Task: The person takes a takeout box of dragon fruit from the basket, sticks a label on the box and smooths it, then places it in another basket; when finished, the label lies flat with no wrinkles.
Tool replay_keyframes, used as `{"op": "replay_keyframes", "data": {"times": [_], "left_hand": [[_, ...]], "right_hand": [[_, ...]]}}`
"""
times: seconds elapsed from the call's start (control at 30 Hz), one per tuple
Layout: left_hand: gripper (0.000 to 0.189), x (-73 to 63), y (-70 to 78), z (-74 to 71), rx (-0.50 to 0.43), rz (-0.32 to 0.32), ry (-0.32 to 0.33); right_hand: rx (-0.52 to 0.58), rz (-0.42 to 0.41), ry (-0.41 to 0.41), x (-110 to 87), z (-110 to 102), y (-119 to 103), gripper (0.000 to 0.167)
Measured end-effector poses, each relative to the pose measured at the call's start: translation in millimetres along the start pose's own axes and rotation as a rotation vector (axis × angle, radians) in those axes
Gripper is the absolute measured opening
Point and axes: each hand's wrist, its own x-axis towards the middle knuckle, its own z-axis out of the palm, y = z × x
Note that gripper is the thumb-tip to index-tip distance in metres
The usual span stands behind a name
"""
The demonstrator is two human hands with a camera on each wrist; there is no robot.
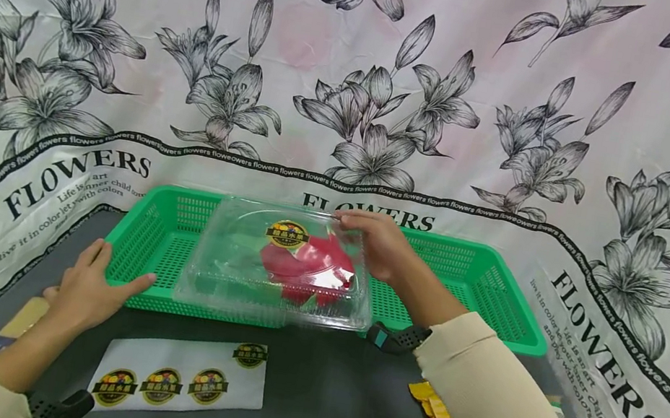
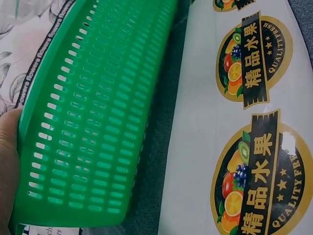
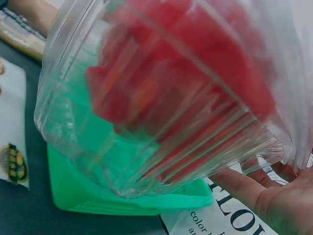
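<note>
A clear plastic clamshell box (image 1: 235, 259) with a round black-and-gold fruit sticker (image 1: 288, 234) on its lid is held up over the green basket (image 1: 518, 318). Something red (image 1: 316, 264) shows inside it; its kind is unclear. My right hand (image 1: 379, 241) grips the box at its far right corner, and the right wrist view has the fingers (image 3: 239, 183) under its edge. My left hand (image 1: 92, 291) is at the basket's left front corner, thumb and fingers spread. In the left wrist view part of that hand (image 2: 9, 156) rests against the basket's rim.
A white sheet of round fruit stickers (image 1: 181, 389) lies on the dark table in front of the basket. Small yellow packets (image 1: 435, 408) are near my right forearm. A tan and dark package (image 1: 21, 324) is partly behind my left arm. A flower-printed cloth (image 1: 296, 122) hangs behind.
</note>
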Motion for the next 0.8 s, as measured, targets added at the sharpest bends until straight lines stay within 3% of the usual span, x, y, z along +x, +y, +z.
{"op": "replay_keyframes", "data": {"times": [0.3, 0.8], "left_hand": [[0.112, 0.0, 0.1, -0.1, 0.003, -0.002, 0.01], [0.113, 2.9, -2.5, 1.6, -0.017, 0.014, 0.027]], "right_hand": [[0.039, -0.002, 0.051, 19.4, 2, 4, 0.038], [0.043, 0.0, 0.015, 49.6, 18, 10, 0.04]]}}
